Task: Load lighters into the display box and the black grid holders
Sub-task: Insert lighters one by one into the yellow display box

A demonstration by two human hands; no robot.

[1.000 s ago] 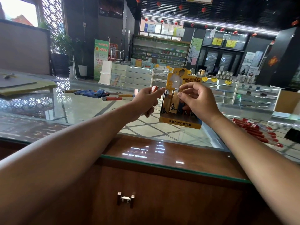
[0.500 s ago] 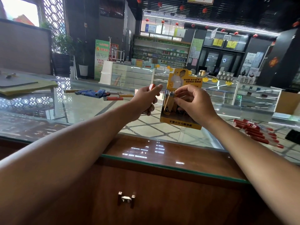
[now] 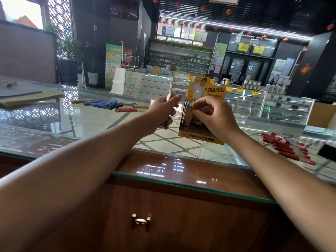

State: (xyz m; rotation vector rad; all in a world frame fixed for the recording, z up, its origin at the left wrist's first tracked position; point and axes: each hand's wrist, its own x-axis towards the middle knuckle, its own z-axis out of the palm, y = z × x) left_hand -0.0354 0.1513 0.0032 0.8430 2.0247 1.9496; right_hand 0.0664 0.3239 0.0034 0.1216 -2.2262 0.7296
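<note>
Seating lighter (image 3: pixel 189 110) in display box (image 3: pixel 200 138) | right hand (image 3: pixel 216 119) fingers (image 3: pixel 201 103) pinch its cap | left hand (image 3: pixel 161 113), beside display box, grips red lighter (image 3: pixel 170 97) | best: press straight down, upright.

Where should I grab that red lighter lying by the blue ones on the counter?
Pinch the red lighter by its plastic body, across the narrow width, from above: it lies flat on the glass counter, long side toward you.
</note>
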